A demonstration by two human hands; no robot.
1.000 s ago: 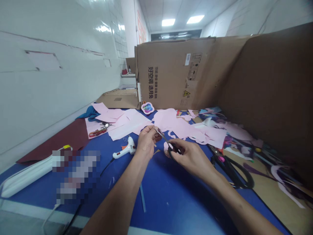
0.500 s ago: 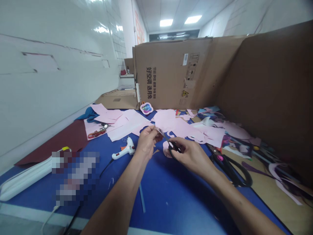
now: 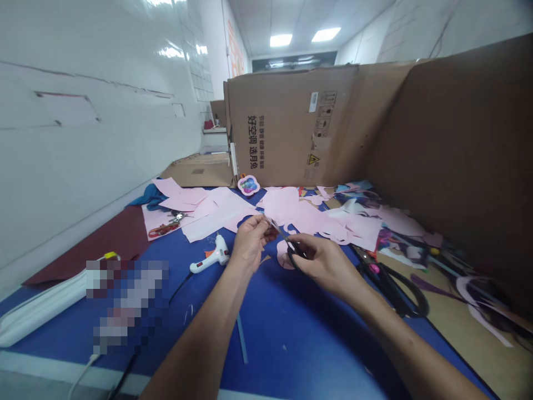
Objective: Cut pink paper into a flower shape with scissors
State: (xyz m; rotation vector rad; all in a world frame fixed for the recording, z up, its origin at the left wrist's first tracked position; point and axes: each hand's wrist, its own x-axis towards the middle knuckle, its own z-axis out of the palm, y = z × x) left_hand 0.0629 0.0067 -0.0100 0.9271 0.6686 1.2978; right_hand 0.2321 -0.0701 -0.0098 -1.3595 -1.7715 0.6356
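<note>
My right hand (image 3: 318, 254) is closed round the dark handles of a pair of scissors (image 3: 298, 254), whose blades point up and left toward my other hand. With fingers pinched together, my left hand (image 3: 253, 239) holds a small piece at the blade tips; it is too small and covered to name. Beneath the scissors a pink paper cut-out (image 3: 285, 256) lies on the blue table (image 3: 287, 328). Left of my left wrist rests a white hot glue gun (image 3: 212, 256).
Pink paper sheets (image 3: 287, 208) spread across the back, before a large cardboard box (image 3: 291, 128). Big black-handled shears (image 3: 391, 286) lie at right beside paper scraps. A flower-shaped tag (image 3: 249, 185) leans on the box. At left are a white padded strip (image 3: 45, 308) and maroon sheet (image 3: 91, 244).
The view has shifted very slightly. Both hands and the scissors keep nearly the same position, with the blades still at the left fingertips.
</note>
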